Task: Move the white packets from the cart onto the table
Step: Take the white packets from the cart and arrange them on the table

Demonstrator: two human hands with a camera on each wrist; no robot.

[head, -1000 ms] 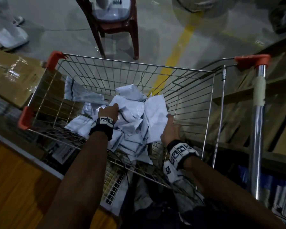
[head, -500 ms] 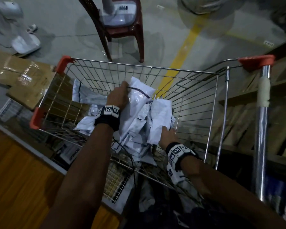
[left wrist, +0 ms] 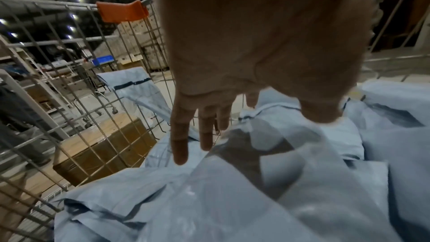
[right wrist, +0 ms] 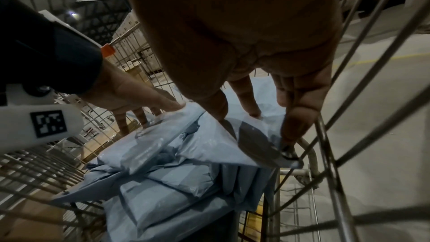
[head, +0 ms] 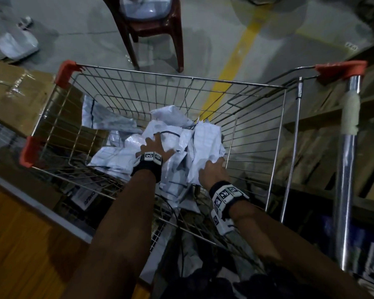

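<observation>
Head view: white packets [head: 177, 152] heaped in the wire cart [head: 181, 77]. Left hand [head: 153, 146] flat on the heap, grip spread wide, holding nothing. Right hand [head: 214, 171] at the heap's right edge, near the cart's side wires; bare basket floor beyond. Bench [head: 15, 240] at lower left.

Left wrist view: fingers [left wrist: 180, 135] straight, just over a packet.

Right wrist view: right fingers [right wrist: 293, 117] extended, tips pressing a packet corner [right wrist: 256, 135] against the wire; no curl visible.
</observation>
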